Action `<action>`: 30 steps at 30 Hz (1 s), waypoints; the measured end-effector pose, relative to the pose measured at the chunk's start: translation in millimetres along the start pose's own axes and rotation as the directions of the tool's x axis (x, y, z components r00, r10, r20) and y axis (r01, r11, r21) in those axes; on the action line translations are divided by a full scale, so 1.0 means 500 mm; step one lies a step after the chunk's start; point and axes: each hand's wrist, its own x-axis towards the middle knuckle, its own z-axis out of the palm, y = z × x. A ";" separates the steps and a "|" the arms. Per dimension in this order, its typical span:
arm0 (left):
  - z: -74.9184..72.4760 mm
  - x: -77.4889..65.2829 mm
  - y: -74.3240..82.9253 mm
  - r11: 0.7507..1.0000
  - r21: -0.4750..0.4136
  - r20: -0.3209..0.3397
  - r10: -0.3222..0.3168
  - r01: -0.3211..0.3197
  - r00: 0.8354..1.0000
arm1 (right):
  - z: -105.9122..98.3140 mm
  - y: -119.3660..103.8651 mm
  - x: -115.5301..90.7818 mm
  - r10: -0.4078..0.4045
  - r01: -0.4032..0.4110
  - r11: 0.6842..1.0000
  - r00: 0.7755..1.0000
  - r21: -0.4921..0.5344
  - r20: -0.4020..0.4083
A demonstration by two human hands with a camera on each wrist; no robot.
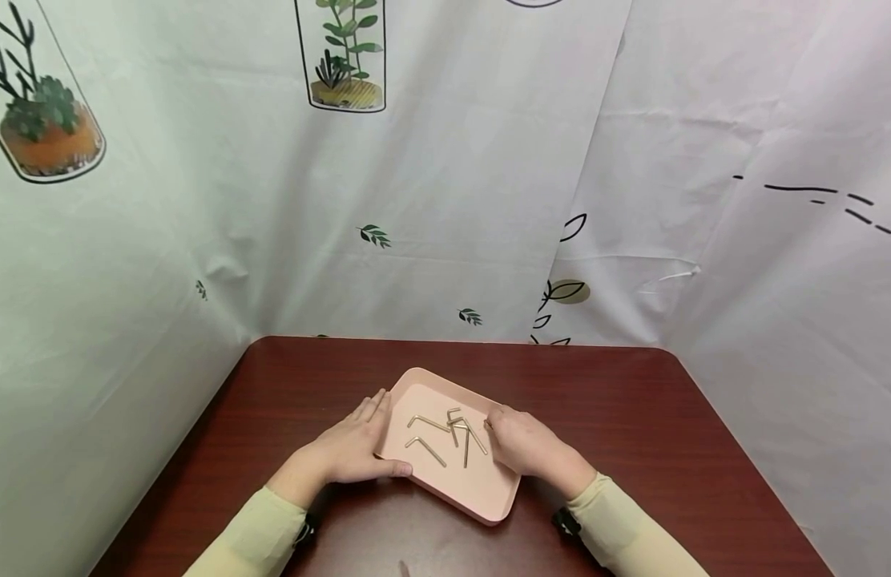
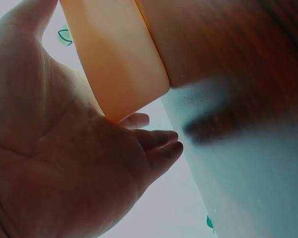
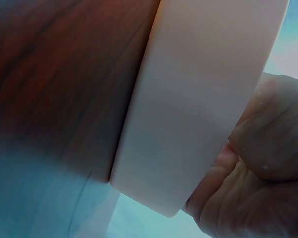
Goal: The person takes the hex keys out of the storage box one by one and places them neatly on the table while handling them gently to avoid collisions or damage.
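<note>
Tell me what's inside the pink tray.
Several bent metal rods lie in the pink tray, some crossing in a cluster. Whatever is beneath the crossings, or under the right hand at the tray's edge, is covered and cannot be seen.

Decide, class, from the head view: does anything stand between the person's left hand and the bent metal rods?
Yes. The raised wall of the pink tray does: the left hand rests against the tray from outside, while the bent metal rods lie inside. Nothing visible covers them from above.
</note>
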 end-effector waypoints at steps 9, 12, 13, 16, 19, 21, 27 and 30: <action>0.000 -0.001 0.000 1.000 -0.002 -0.003 -0.003 0.003 1.000 | 0.000 0.003 0.001 0.034 -0.034 0.999 0.999 0.003 0.003; 0.000 0.000 0.000 1.000 -0.001 -0.003 0.000 0.000 1.000 | -0.002 0.006 0.000 0.044 -0.044 0.999 0.999 0.015 0.000; 0.000 0.000 0.000 1.000 -0.001 -0.004 0.001 -0.001 1.000 | -0.003 0.007 0.000 0.047 -0.047 0.999 0.999 0.016 0.000; 0.001 0.000 0.000 1.000 -0.001 -0.006 0.004 -0.004 1.000 | -0.007 0.011 0.000 0.060 -0.060 0.998 0.998 0.021 0.001; 0.002 0.000 -0.002 1.000 -0.002 -0.007 0.006 -0.006 1.000 | -0.012 0.014 0.001 0.087 -0.087 0.995 0.996 0.038 0.004; 0.002 0.000 -0.002 1.000 -0.001 -0.007 0.006 -0.006 1.000 | -0.016 0.015 0.002 0.111 -0.111 0.992 0.994 0.052 0.007; 0.003 0.002 -0.004 1.000 0.013 -0.002 0.001 -0.001 1.000 | -0.030 0.017 0.005 0.172 -0.172 0.983 0.985 0.069 0.007; 0.002 0.002 -0.002 1.000 0.009 -0.002 0.001 -0.001 1.000 | -0.036 0.018 0.005 0.199 -0.200 0.977 0.980 0.076 0.016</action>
